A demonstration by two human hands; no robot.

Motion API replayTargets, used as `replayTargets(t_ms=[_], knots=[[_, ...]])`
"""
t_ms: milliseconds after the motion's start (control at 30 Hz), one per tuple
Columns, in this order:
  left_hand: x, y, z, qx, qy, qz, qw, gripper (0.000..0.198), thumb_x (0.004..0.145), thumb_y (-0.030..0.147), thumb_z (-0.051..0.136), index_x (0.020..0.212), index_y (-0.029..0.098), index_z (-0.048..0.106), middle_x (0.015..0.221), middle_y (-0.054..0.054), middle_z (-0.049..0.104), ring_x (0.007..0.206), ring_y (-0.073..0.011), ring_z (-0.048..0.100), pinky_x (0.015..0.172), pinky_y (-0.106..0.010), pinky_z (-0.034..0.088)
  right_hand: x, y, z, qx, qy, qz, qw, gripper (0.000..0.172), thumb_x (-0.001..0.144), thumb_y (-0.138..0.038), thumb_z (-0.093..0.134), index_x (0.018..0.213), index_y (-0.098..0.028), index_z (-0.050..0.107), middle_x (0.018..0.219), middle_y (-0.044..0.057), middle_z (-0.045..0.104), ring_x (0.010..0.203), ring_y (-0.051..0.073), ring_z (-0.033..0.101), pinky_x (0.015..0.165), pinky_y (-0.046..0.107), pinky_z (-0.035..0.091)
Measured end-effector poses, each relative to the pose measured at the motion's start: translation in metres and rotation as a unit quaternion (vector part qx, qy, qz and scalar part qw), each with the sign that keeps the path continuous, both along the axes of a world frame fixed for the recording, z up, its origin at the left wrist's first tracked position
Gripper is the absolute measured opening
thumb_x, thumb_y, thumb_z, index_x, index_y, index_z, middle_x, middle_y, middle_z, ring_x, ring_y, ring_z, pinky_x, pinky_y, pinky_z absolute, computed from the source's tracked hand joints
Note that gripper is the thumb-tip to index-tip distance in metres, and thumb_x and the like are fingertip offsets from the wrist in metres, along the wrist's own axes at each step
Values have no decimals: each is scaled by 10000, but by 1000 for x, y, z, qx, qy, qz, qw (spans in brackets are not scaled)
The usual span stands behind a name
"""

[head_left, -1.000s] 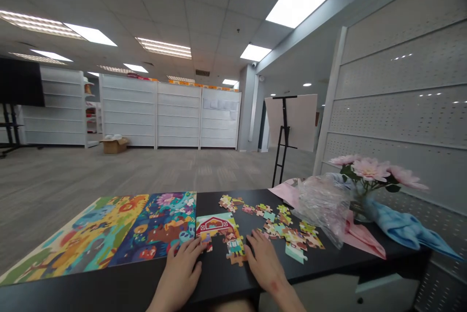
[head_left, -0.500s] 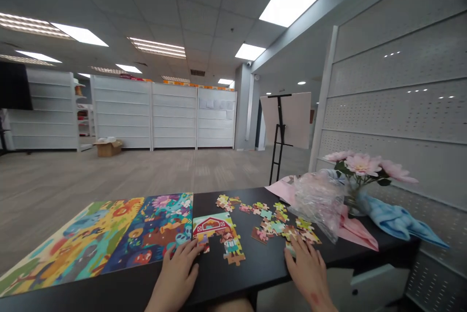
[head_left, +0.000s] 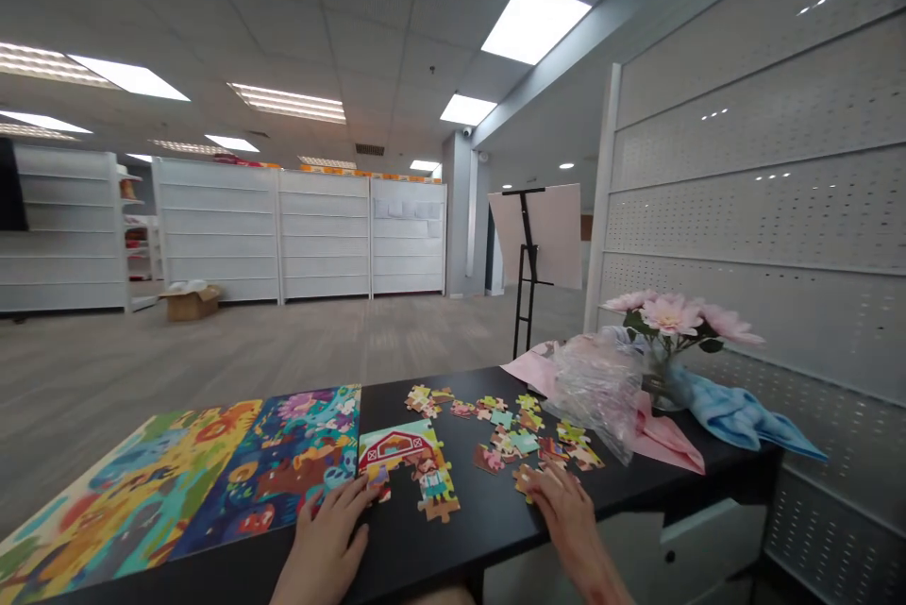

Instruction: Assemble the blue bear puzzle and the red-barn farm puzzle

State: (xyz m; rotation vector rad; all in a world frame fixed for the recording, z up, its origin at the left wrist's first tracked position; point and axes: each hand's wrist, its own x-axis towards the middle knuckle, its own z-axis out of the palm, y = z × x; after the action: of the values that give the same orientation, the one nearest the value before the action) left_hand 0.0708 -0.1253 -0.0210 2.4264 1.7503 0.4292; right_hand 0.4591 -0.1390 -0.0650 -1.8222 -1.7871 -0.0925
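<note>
In the head view, at lower right of centre, the right hand (head_left: 566,509) had its fingertips at a brown jigsaw piece (head_left: 523,477), though whether its grip pinched it was unclear; the partly assembled barn jigsaw (head_left: 396,445) lay leftward on the black counter (head_left: 488,529). The left hand (head_left: 329,524), nearer that jigsaw, rested palm-down, grip loosely spread, at its lower-left corner.
</note>
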Motion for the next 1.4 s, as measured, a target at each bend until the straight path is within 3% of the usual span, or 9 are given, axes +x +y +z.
replayTargets(t_ms=[200, 333, 433, 533, 667, 833, 967, 1133, 1400], knots=[[1, 1, -1, -2, 12, 4, 1000, 560, 878, 190, 422, 1386, 405, 517, 1520, 22, 451, 1419, -236, 375, 1147, -544, 210, -12, 3, 33, -70, -42, 132, 988, 507, 888, -109, 330, 1142, -333, 708, 1270, 8, 687, 1352, 236, 466, 1116, 457, 289], [1, 5, -4, -1, 14, 8, 1000, 569, 870, 187, 427, 1379, 425, 518, 1513, 31, 461, 1414, -231, 385, 1143, -539, 215, -14, 10, 45, -48, -71, 71, 994, 474, 902, -198, 394, 1308, -305, 615, 1480, 39, 508, 1421, 260, 365, 1142, 484, 261], [0, 8, -7, -5, 15, 5, 1000, 573, 870, 189, 425, 1384, 427, 512, 1517, 33, 455, 1416, -227, 381, 1140, -529, 225, -11, 14, 46, -46, -70, 11, 996, 467, 944, -389, 423, 1358, -241, 579, 1471, 92, 513, 1429, 310, 338, 1160, 537, 218], [-1, 7, -6, -5, 10, 4, 1000, 570, 865, 196, 434, 1384, 416, 518, 1514, 22, 461, 1410, -237, 389, 1141, -534, 219, -11, 12, 47, -52, -62, 94, 992, 408, 967, -443, 412, 1279, -306, 637, 1370, 31, 617, 1392, 292, 395, 1163, 538, 211], [1, 3, -2, 1, 6, 10, 1000, 558, 871, 203, 426, 1380, 408, 526, 1508, 15, 469, 1402, -242, 398, 1143, -544, 208, -12, 6, 46, -39, 1, 163, 986, 318, 969, -408, 440, 1043, -315, 735, 1217, 15, 703, 1275, 251, 512, 1095, 441, 351], [2, 1, 1, -11, 19, 12, 1000, 557, 874, 198, 428, 1383, 405, 521, 1519, 21, 454, 1419, -239, 376, 1146, -543, 209, -8, 6, 38, 1, 70, 128, 989, 244, 907, -323, 486, 904, -237, 714, 1011, 72, 705, 1001, 228, 634, 924, 347, 483], [1, 1, 0, -5, 15, 7, 1000, 550, 878, 198, 431, 1379, 406, 525, 1517, 25, 457, 1414, -237, 382, 1151, -541, 207, -5, 8, 37, 24, 97, 94, 991, 316, 896, -296, 406, 992, -221, 697, 1048, 86, 701, 1004, 238, 638, 921, 362, 491], [0, 1, -3, 4, 9, 0, 1000, 541, 887, 210, 416, 1390, 382, 520, 1515, 9, 462, 1406, -232, 391, 1149, -530, 212, -12, 7, 48, -36, -8, 88, 995, 522, 873, -414, 474, 1367, -265, 557, 1421, 67, 557, 1325, 279, 461, 1129, 455, 307], [-1, 2, -5, 8, -5, -3, 1000, 539, 887, 223, 410, 1387, 388, 521, 1514, 13, 462, 1403, -239, 392, 1146, -542, 205, -22, 14, 55, -144, -84, 99, 981, 773, 845, -702, 471, 1508, -327, 346, 1601, 87, 291, 1479, 347, 210, 1165, 556, 139]])
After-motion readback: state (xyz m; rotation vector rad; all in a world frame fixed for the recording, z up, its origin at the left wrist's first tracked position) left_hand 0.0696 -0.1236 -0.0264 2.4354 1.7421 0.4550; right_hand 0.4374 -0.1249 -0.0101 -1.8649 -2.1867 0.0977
